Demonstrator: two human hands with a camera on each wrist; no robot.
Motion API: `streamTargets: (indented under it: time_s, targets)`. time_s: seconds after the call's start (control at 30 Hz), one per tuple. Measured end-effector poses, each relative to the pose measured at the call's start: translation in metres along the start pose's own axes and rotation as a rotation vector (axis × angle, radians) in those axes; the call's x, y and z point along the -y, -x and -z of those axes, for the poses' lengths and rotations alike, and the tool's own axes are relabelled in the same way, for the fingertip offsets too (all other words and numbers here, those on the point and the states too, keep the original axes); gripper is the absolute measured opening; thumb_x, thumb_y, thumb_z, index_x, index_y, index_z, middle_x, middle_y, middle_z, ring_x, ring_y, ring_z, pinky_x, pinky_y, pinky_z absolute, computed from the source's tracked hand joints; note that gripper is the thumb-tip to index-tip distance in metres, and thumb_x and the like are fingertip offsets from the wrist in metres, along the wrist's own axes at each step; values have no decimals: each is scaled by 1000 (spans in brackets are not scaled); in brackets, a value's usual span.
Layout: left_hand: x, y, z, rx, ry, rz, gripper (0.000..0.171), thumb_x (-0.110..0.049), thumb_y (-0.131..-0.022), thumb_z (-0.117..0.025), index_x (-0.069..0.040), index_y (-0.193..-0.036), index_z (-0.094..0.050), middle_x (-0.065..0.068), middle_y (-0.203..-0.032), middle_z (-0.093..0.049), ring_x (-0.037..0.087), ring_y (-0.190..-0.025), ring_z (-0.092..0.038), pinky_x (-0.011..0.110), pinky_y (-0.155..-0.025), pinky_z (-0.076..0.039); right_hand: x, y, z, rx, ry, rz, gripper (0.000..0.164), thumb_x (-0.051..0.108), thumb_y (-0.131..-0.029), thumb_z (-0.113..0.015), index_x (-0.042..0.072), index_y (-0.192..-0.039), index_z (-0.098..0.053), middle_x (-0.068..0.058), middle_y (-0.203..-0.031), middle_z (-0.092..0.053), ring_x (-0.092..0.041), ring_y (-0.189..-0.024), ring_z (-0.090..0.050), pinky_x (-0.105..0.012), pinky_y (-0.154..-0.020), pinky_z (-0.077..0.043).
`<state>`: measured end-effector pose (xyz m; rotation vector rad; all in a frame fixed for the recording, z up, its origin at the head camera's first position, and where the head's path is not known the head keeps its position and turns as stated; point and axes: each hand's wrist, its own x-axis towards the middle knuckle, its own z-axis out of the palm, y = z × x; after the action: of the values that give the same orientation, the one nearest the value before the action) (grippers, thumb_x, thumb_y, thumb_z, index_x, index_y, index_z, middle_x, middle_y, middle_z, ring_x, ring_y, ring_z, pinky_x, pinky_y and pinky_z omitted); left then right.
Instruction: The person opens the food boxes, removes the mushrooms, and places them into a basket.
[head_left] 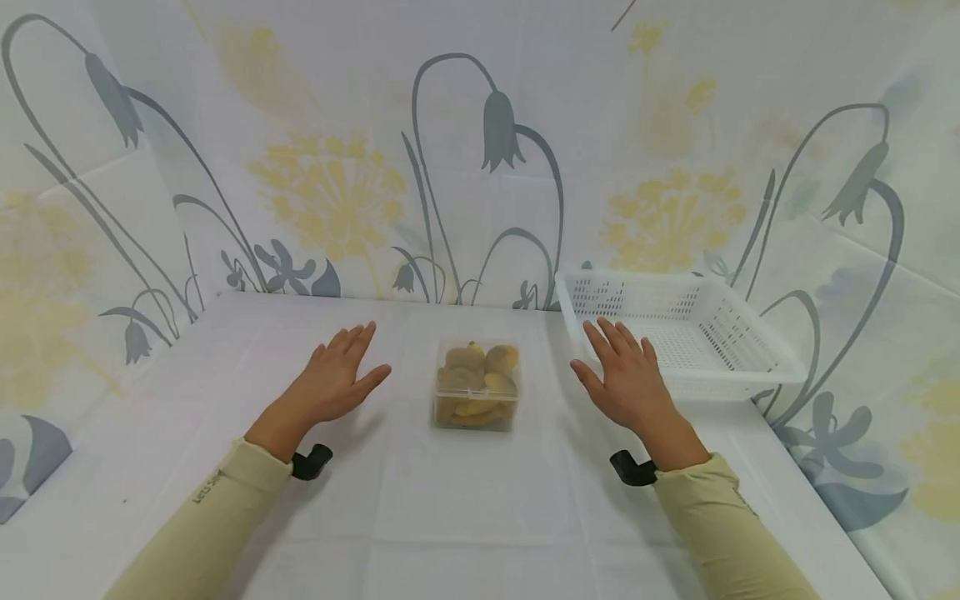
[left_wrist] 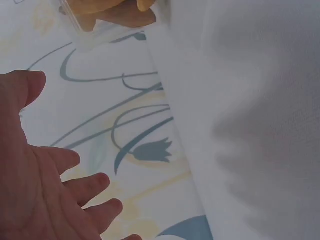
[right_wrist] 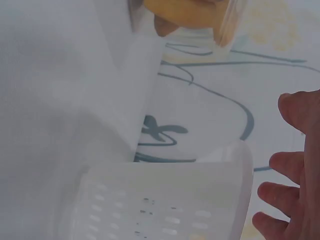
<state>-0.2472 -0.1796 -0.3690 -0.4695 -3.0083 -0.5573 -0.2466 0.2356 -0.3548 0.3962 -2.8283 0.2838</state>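
A clear plastic box (head_left: 474,408) filled with several yellow-brown pieces, perhaps fruit or bread, stands in the middle of the table. To its left my left hand (head_left: 330,383) hovers over the cloth, fingers extended and holding nothing. My right hand (head_left: 626,387) is held out on the other side, fingers spread, near the left edge of a white perforated basket (head_left: 720,385). Neither hand touches the box. In the left wrist view a corner of the box (left_wrist: 87,37) shows at the top; the right wrist view shows its lower part and the basket (right_wrist: 165,185).
A white cloth covers the table (head_left: 472,508). Behind it and at both sides hangs a floral-patterned curtain (head_left: 480,217). The basket stands at the back right, close to the curtain.
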Motion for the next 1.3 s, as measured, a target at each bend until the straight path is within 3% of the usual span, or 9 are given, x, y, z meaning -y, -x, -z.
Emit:
streamTargets:
  time_s: [0.27,0.4,0.53,0.93,1.3]
  targets:
    - [-4,-2,-8,32,127,-33,79,-54,-100,-40,-7,-156,-10,24,-159,-17,45,-146,-14,64,-115,-11,8,-2,-4,-34,-16,40,65,43,-97,-52,11,-151,-33,-16,-157,-30,-41,-145,-23,-65,-113,-14]
    - [-5,-3,-13,72,179,-19,84,-60,-97,-41,-11,-157,-8,22,-160,-15,45,-146,-14,64,-114,-15,14,-4,-5,-53,-32,71,65,43,-97,-54,12,-150,-34,-16,-156,-32,-41,-144,-25,-65,-112,-16]
    - [-8,-5,-17,109,211,1,88,-65,-94,-43,-15,-157,-7,20,-161,-14,44,-147,-14,64,-114,-18,21,-5,-7,-70,-47,102,65,44,-96,-55,13,-150,-36,-15,-155,-33,-39,-144,-27,-65,-113,-17]
    - [-18,-14,-30,161,287,-21,95,-69,-90,-46,-17,-157,-3,14,-163,-11,36,-149,-13,57,-117,-18,37,-8,-11,-68,-90,162,65,44,-95,-57,15,-149,-37,-14,-155,-34,-38,-145,-25,-63,-114,-16]
    - [-29,-23,-38,218,332,-6,107,-69,-81,-61,-22,-157,-3,8,-164,-11,32,-150,-16,54,-117,-21,52,-14,-15,-84,-122,214,64,43,-95,-58,14,-149,-39,-13,-154,-36,-31,-144,-30,-61,-114,-21]
